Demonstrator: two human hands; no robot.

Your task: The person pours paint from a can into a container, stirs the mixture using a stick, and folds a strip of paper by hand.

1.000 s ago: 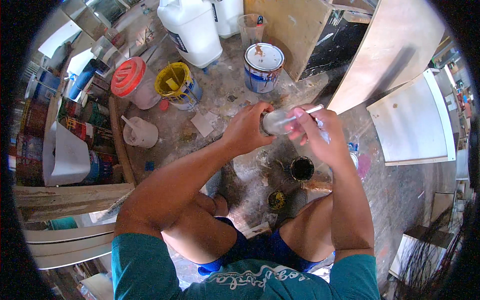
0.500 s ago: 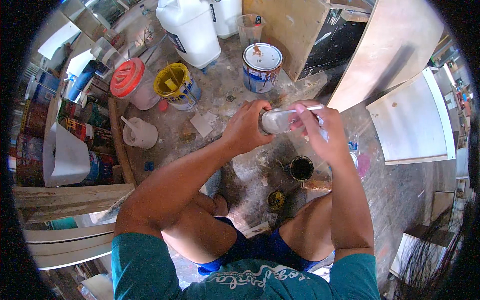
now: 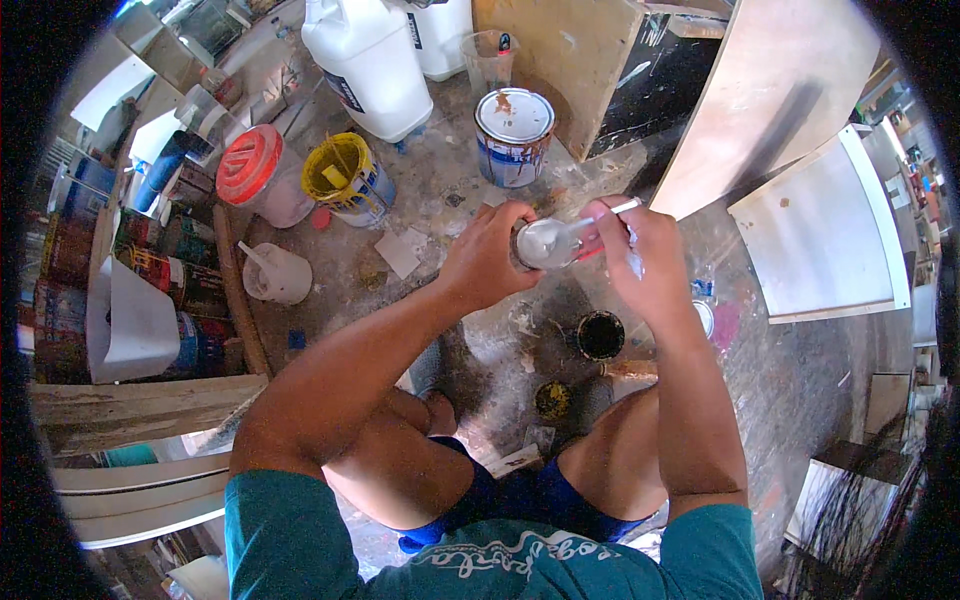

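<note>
Held up in front of me, my left hand (image 3: 490, 256) wraps round a small round container (image 3: 545, 243) with whitish contents, its mouth facing up toward me. My right hand (image 3: 643, 255) is closed on a thin white stick (image 3: 626, 207) that sticks out past the thumb side. Something clear with a pinkish-red part spans from the container's mouth to the right fingers; blur hides its kind. White smears mark the back of the right hand. Below the hands, a dark open can (image 3: 601, 335) and a smaller yellow-stained can (image 3: 552, 400) stand on the floor.
A lidded paint can (image 3: 514, 138), a yellow bucket (image 3: 347, 180), a red-lidded tub (image 3: 262, 178) and white jugs (image 3: 370, 75) stand ahead. A white pot (image 3: 277, 273) sits left. Boards (image 3: 770, 100) lean ahead right; a white panel (image 3: 822, 232) lies beyond my right arm.
Both hands have shifted slightly left with the container and the stick. The right hand has turned a little, still closed on the stick. The whole scene has shifted slightly.
</note>
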